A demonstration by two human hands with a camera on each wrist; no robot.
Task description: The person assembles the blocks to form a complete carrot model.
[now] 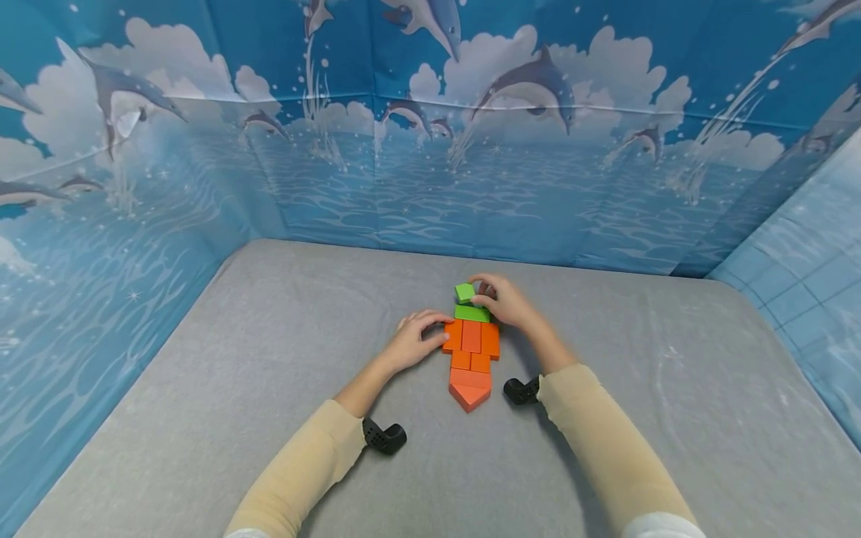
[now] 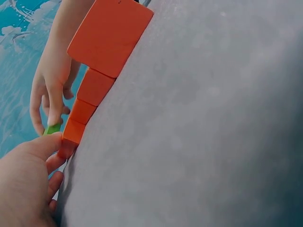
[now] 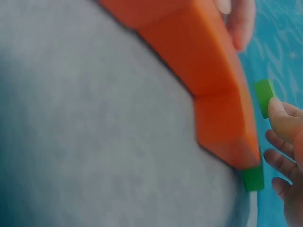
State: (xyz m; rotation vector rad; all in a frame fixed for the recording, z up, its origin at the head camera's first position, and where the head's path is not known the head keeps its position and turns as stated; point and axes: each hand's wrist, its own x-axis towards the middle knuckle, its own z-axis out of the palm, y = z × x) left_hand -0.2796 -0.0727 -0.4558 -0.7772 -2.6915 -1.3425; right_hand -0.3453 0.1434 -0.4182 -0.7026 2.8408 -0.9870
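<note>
My right hand [image 1: 506, 300] pinches a small green block [image 1: 464, 292] between thumb and fingers; the right wrist view shows that block [image 3: 262, 98] raised above the row. Just below it in the head view, a longer green block [image 1: 472, 313] lies across the top of the orange blocks [image 1: 471, 336]. My left hand [image 1: 412, 342] rests its thumb and index fingertip against the outer edge of the left orange block [image 1: 454, 335]. Two small orange blocks [image 1: 460, 360] sit nearer me, followed by a reddish-orange pointed block [image 1: 469, 394].
Grey cloth [image 1: 269, 373] covers the table around the blocks. A blue curtain [image 1: 430, 202] with dolphins stands along the back and sides. Black perforated mounts [image 1: 385, 436] stick out from both sleeves, the right one [image 1: 521, 391] close beside the pointed block.
</note>
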